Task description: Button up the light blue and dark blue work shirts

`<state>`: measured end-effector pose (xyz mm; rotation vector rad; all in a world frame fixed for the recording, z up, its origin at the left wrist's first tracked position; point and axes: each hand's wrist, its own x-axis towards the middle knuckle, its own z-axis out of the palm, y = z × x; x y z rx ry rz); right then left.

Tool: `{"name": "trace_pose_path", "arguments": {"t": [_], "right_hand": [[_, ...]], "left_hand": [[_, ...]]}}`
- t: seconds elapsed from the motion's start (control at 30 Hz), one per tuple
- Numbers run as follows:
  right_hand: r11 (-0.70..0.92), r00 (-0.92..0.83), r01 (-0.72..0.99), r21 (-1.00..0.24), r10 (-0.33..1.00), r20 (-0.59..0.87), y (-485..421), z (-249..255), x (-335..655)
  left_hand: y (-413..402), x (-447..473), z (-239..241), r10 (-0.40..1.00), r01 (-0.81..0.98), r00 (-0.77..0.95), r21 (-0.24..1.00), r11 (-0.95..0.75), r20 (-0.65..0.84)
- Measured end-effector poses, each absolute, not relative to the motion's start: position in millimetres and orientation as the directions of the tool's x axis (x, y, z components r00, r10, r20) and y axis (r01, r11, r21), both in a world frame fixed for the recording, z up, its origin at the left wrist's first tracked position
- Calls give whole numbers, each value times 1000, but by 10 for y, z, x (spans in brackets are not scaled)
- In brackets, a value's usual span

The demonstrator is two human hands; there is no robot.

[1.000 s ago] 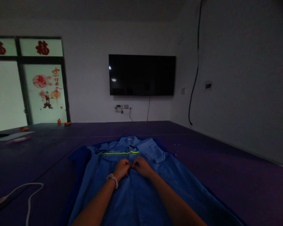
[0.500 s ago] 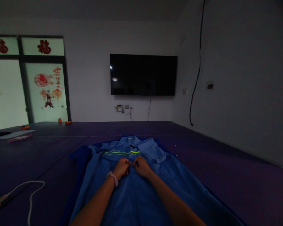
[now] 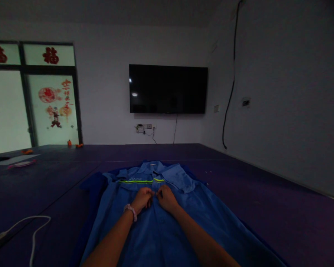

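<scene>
A blue work shirt [image 3: 161, 237] with a yellow-green chest stripe lies spread out, front up, its collar away from me. My left hand [image 3: 143, 198], with a pale scrunchie [image 3: 131, 212] at the wrist, pinches the front placket just below the stripe. Close against it on the other side, my right hand [image 3: 166, 198] is also pinched on the placket. The fingertips almost meet; the button or cloth between them is too small and dark to make out. Beneath lies a darker blue garment [image 3: 90, 189], showing along the left side and around the collar.
The shirt rests on a wide purple table [image 3: 256, 193]. At left are a white cable [image 3: 35, 218], a pink-rimmed flat item [image 3: 22, 164] and small orange objects [image 3: 79, 145]. A television [image 3: 168, 89] hangs on the far wall; a black cable [image 3: 229, 100] dangles at right.
Both hands stay pinched at the same spot on the placket, with only slight finger movement. The whole view has shifted a little.
</scene>
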<state>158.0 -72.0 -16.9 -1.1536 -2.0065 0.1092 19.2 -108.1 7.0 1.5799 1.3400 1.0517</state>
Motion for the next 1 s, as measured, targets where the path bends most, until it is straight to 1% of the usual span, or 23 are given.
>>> {"name": "trace_pose_path", "arguments": {"t": [0.23,0.47,0.7,1.0], "right_hand": [[560,-258,664,-496,794,551,-694,-198,1586],[558,-259,638,-531,804,535,-670,-194,1602],[544,-247,641,-541,814,525,-679,-185,1610],[532,-231,659,-532,816,530,-685,-178,1594]], "left_hand": [[-1083,216,22,986,410,63,897,-167,155],[-1058,247,31,961,529,26,812,-247,275],[-1075,277,73,926,634,15,712,-301,378],[-1096,291,61,909,675,42,658,-332,416]]}}
